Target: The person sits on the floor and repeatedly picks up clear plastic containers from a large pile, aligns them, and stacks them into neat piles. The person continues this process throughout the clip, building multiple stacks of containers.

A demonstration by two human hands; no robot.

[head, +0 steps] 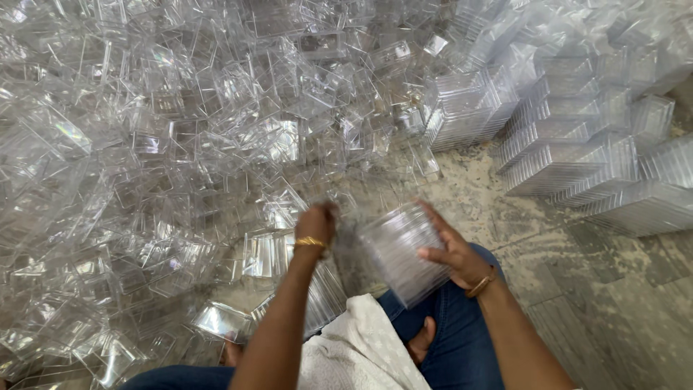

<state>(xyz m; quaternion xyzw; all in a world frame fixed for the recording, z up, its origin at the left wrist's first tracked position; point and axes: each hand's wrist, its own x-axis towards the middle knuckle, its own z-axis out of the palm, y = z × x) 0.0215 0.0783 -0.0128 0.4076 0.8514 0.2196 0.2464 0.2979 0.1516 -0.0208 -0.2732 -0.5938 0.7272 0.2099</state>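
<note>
My right hand (455, 249) grips a nested stack of clear plastic trays (401, 253) held on its side above my lap. My left hand (316, 222), with a gold bangle at the wrist, reaches forward into the loose pile of clear plastic trays (180, 144); its fingers are curled and blurred, so I cannot tell whether a tray is in them. Another short stack of trays (321, 296) lies just below my left forearm.
Loose clear trays cover the floor at left and centre. Neat stacked rows of trays (570, 152) stand at the upper right. Bare mottled stone floor (577, 289) shows at right. A white cloth (361, 347) lies over my blue-trousered legs.
</note>
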